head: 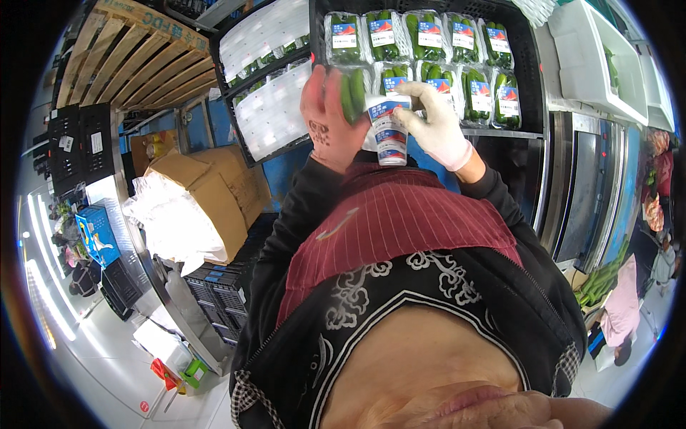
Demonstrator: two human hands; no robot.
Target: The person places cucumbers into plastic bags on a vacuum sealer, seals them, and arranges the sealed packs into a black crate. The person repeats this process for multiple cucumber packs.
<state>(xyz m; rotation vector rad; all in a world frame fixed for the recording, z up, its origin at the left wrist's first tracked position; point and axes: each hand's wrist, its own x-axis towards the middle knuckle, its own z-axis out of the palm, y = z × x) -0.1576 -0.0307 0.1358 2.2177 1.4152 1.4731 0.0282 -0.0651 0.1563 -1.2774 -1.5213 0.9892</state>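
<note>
My right hand (437, 126), in a whitish glove, pinches the upper end of a strip of printed labels (390, 137) between thumb and forefinger. The strip curves down in front of my apron. My left hand (333, 120), in a red-coated glove, is blurred. Its thumb lies close to the strip, and whether it grips anything is unclear. Between that thumb and the fingers shows a cucumber pack (352, 95) with no label visible. Beyond both hands, a black plastic crate (429, 6) holds two rows of cucumber packs; several labelled ones (429, 35) sit in white foam netting.
Two crates with white covering sheets (273, 118) stand left of the packs. A cardboard box (214, 187) stuffed with white plastic is at my left, near a slatted wooden pallet (134, 59). White foam boxes (595, 64) stand at the right. Other people (664, 257) are far right.
</note>
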